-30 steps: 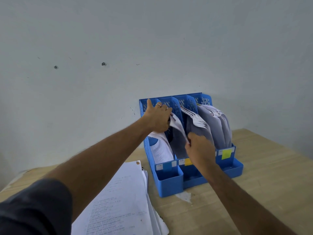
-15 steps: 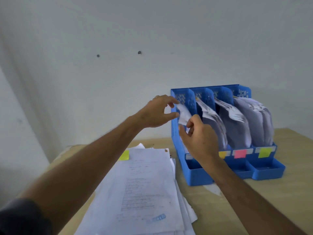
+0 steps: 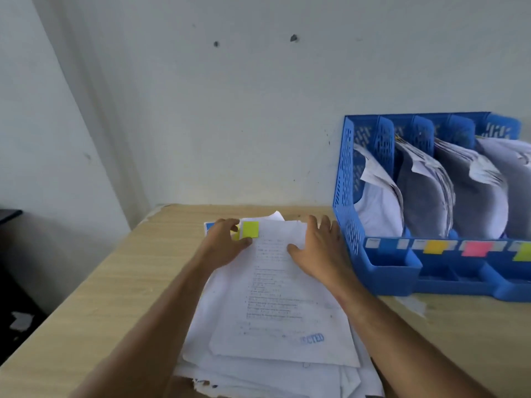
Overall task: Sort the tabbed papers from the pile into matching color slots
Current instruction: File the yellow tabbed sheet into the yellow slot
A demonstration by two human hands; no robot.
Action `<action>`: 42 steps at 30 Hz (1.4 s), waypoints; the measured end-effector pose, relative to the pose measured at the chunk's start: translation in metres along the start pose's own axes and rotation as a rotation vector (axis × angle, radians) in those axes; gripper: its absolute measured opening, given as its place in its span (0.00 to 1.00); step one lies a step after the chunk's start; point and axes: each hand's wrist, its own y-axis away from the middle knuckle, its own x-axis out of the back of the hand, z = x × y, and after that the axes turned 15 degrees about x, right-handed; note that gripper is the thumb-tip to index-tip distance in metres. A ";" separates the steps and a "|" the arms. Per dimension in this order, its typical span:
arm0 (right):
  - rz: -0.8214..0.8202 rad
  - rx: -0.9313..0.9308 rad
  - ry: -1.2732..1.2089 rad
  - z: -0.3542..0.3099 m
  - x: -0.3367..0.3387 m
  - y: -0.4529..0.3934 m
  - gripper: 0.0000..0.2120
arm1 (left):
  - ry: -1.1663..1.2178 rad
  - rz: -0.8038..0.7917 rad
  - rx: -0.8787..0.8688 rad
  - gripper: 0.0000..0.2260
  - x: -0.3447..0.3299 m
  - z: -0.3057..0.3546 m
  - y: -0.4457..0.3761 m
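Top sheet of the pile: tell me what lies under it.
More white sheets show under the top sheet, with a blue tab peeking out by the left hand. Their other tabs are covered.

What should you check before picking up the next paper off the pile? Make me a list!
1. Top paper has a colour tab: ok, a yellow-green tab at its top left corner.
2. Left hand free to lift: ok, it rests by the tab.
3. Right hand free: ok, flat on the sheet.
4. Matching slot: ok, the yellow-green label is farthest right on the blue organizer.
5. Room left in that slot: cannot tell, it is cut off.
6. Only one sheet being picked: cannot tell.
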 end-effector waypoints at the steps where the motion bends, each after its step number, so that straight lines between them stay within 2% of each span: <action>1: -0.023 -0.028 0.000 0.004 -0.003 0.000 0.34 | 0.012 -0.005 0.012 0.24 -0.005 -0.003 0.001; 4: -0.007 -0.027 -0.013 0.009 -0.010 0.002 0.31 | 0.034 0.033 0.019 0.24 -0.016 -0.008 0.004; 7: 0.065 0.020 -0.005 0.012 -0.013 0.002 0.30 | 0.043 0.043 -0.007 0.18 -0.018 -0.010 0.007; 12: 0.083 0.031 -0.027 0.022 -0.021 -0.001 0.32 | 0.077 0.135 -0.040 0.06 -0.016 -0.004 0.013; 17: 0.176 0.048 -0.063 0.027 -0.019 -0.003 0.28 | 0.302 0.094 -0.083 0.08 -0.005 0.003 0.018; 20: 0.196 0.025 -0.125 0.029 -0.018 -0.002 0.29 | 0.406 0.097 -0.078 0.03 0.002 0.009 0.022; 23: 0.200 0.013 -0.173 0.029 -0.017 -0.002 0.31 | 0.474 0.092 -0.071 0.06 0.010 0.010 0.023; 25: 0.213 0.006 -0.244 0.029 -0.013 -0.001 0.30 | 0.556 0.067 -0.077 0.09 0.014 0.014 0.026; 28: 0.280 0.012 -0.428 0.023 0.001 0.002 0.27 | 0.640 0.071 -0.095 0.05 0.021 0.019 0.028; 33: 0.359 0.013 -0.644 0.015 0.047 0.008 0.31 | 0.846 0.042 -0.134 0.04 0.040 0.043 0.035; 38: 0.438 0.029 -0.787 0.016 0.088 0.015 0.20 | 0.930 0.041 -0.183 0.04 0.056 0.081 0.043; 42: 0.501 0.015 -0.896 0.026 0.127 0.029 0.12 | 0.976 -0.079 -0.215 0.08 0.064 0.114 0.050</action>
